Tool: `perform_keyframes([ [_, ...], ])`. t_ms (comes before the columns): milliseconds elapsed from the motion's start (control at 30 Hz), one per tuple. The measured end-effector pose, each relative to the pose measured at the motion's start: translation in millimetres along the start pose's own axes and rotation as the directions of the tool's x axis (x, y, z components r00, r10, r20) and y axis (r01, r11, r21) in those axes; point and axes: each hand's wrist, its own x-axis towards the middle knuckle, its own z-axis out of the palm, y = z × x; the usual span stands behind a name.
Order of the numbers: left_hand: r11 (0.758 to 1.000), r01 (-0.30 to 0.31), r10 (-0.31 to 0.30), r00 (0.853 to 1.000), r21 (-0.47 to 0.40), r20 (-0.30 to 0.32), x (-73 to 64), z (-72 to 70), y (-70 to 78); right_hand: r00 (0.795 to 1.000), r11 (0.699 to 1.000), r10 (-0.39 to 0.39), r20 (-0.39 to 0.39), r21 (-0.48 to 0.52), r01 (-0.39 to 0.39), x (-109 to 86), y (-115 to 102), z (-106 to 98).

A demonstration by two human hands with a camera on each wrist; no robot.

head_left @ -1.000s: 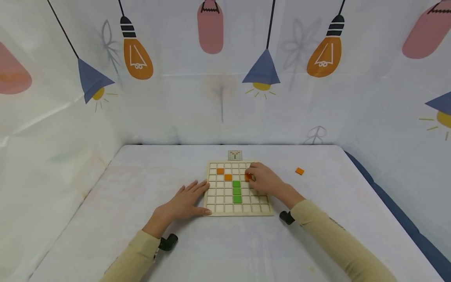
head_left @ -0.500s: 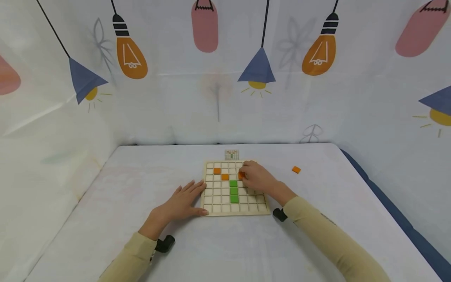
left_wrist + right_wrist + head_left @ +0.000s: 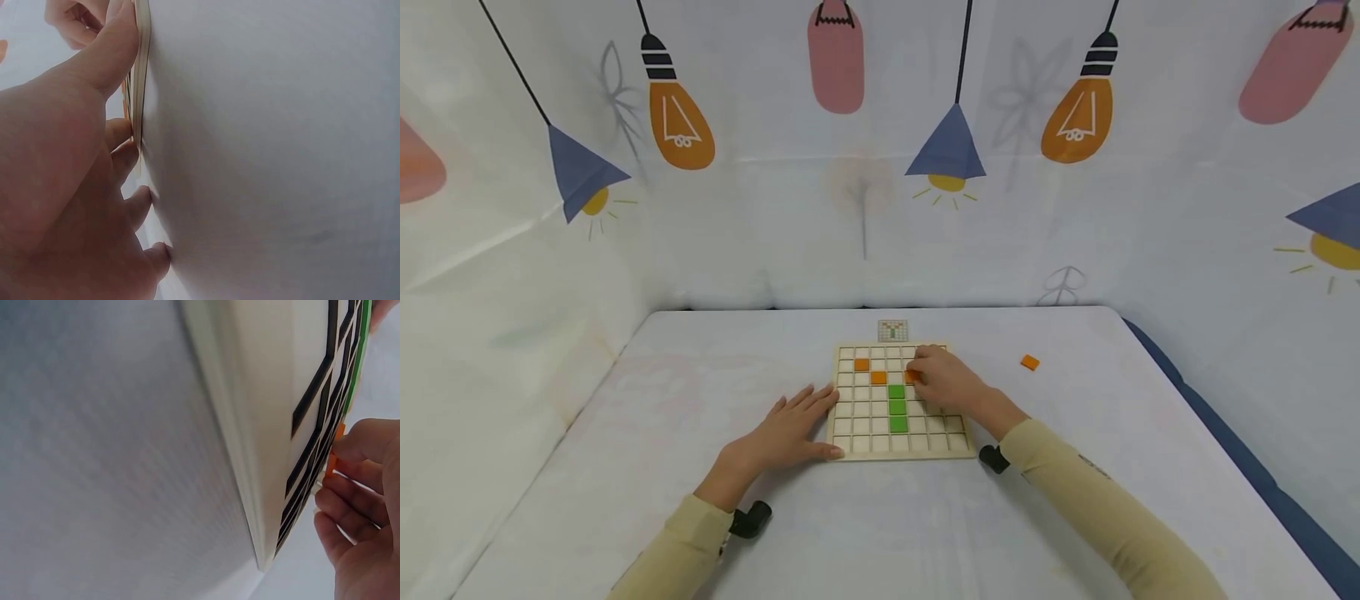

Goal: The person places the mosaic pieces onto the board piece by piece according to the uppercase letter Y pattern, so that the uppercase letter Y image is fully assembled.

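Observation:
A square grid board (image 3: 860, 430) lies on the table. My left hand (image 3: 784, 435) rests at its left edge with fingers spread; in the left wrist view the thumb lies against the board's rim. Between the thumb and fingertips of my right hand (image 3: 953, 383) is an orange square tile (image 3: 332, 464), held at the board's surface in the upper right part of the grid. My fingers partly hide it in the head view. Several tiles sit in cells: an orange one (image 3: 862, 364), another orange tile (image 3: 878, 377) diagonally below it, and a column of green tiles (image 3: 897, 407).
Right of the board, a loose orange tile (image 3: 1030, 362) lies on the white table (image 3: 880, 533). A small card (image 3: 892, 331) with a printed grid pattern lies just behind the board. A printed cloth wall (image 3: 760, 225) stands behind the table.
My right hand has shifted slightly left across the board with the orange tile, which now sits lower, against the grid. The left hand keeps its place. The head view has turned a little.

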Motion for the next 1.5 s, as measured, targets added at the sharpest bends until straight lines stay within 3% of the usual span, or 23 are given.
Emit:
perform_keyframes([
  [267, 1.0, 0.007, -0.007, 1.0, -0.003, -0.008, -1.3, -2.0, -1.2, 0.999, 0.999, -0.046, -0.025, 0.008, 0.046, 2.3, 1, 0],
  [733, 1.0, -0.001, 0.001, 1.0, -0.013, -0.003, -2.7, -2.4, 2.0, 1.0, 1.0, -0.017, 0.002, -0.002, 0.017, 1.2, 1, 3],
  [1167, 1.0, -0.015, 0.015, 1.0, -0.025, -0.008, 0.5, 1.3, 3.4, 1.0, 1.0, 0.016, -0.006, -0.015, -0.017, -10.9, 7, 1],
  [1500, 1.0, 0.001, -0.001, 1.0, 0.019, -0.004, -0.5, 1.5, -0.2, 0.999, 0.999, 0.029, -0.044, 0.019, -0.028, -24.8, 15, -3],
])
